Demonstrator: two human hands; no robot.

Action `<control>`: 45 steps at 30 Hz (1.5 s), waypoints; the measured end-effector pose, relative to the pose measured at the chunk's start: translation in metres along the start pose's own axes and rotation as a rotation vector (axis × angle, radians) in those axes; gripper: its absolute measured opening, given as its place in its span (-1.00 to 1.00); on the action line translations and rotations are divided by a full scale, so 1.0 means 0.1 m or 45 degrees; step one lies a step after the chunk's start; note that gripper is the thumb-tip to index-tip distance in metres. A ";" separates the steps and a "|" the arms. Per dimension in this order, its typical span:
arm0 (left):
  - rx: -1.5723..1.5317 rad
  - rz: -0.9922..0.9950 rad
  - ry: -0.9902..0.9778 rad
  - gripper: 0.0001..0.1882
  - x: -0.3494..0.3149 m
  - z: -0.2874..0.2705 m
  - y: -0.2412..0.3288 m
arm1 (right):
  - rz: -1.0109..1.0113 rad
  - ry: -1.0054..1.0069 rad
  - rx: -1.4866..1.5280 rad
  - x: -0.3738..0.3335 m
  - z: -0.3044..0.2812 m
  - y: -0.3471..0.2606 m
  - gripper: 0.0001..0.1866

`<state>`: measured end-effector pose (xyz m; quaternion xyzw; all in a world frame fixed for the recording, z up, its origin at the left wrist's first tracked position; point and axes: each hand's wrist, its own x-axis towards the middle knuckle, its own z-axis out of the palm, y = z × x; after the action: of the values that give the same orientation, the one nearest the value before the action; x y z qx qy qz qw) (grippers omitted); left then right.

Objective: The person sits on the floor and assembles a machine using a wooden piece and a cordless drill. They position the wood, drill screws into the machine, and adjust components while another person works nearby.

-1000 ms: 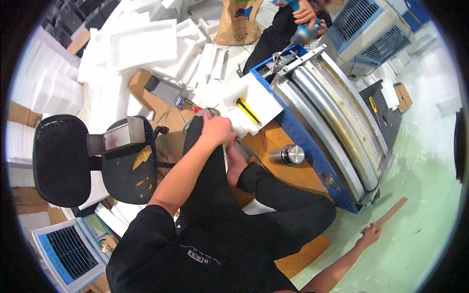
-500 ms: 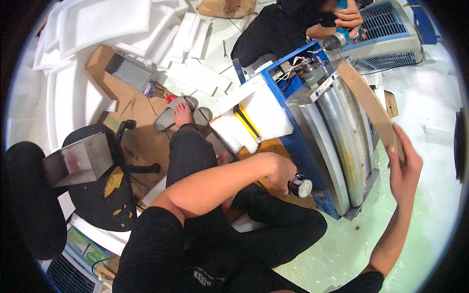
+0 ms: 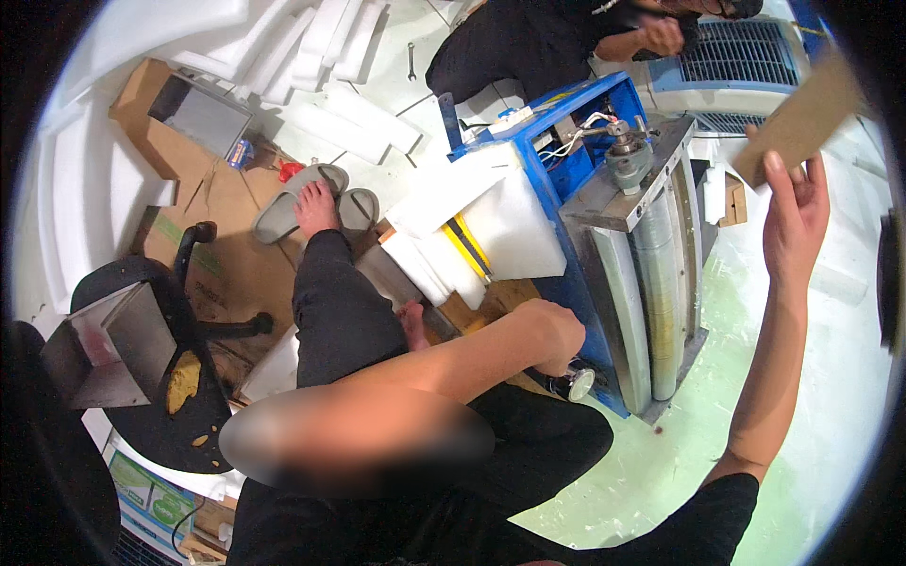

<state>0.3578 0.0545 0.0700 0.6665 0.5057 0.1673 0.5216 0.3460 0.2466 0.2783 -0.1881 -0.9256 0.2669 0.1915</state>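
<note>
My right hand (image 3: 797, 212) grips the near end of a flat brown cardboard strip (image 3: 802, 118), raised to the right of a blue-framed roller machine (image 3: 533, 184). Low against the machine's near side, my left hand (image 3: 557, 344) is closed around a short black cylinder with a pale round end (image 3: 573, 381); its fingers are mostly hidden. Long metal rollers (image 3: 654, 302) run along the machine's right part. At its far end sit a small motor-like part (image 3: 628, 156) and white wires (image 3: 571, 140).
Beyond the machine a co-worker's hand (image 3: 659, 36) shows near a blue-and-grey grilled unit (image 3: 736, 55). A yellow-and-black cutter (image 3: 466, 247) lies on white foam (image 3: 524, 217). More foam blocks (image 3: 330, 127), a wrench (image 3: 411, 61) and a black chair (image 3: 142, 420) holding a metal box (image 3: 113, 344) are leftward.
My right hand has swung the cardboard strip up and away from the rollers. My left hand stays low with the cylinder. The co-worker's drill no longer shows, and the view has shifted.
</note>
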 end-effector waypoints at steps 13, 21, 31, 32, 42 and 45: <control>-0.125 0.096 0.307 -0.73 0.07 0.15 -0.16 | -0.012 -0.645 -0.333 0.94 0.78 0.67 -0.49; -0.100 0.092 0.295 -0.74 0.11 0.12 -0.19 | -0.003 -0.675 -0.294 0.93 0.84 0.77 -0.48; -0.102 0.070 0.262 -0.73 0.15 0.10 -0.22 | 0.043 -0.736 -0.349 0.92 0.76 0.88 -0.48; -0.095 0.052 0.240 -0.73 0.15 0.09 -0.21 | 0.032 -0.725 -0.324 0.92 0.75 0.89 -0.48; -0.122 -0.002 0.188 -0.68 0.15 0.05 -0.22 | 0.407 -0.425 -0.352 0.77 1.07 0.08 -0.50; -0.106 -0.019 0.198 -0.67 0.14 0.06 -0.24 | 0.352 -0.505 -0.350 0.69 1.07 0.06 -0.51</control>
<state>0.3564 0.0623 0.0423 0.6256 0.5422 0.2354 0.5092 0.2395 0.2375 0.2088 -0.2809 -0.9381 0.1940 -0.0589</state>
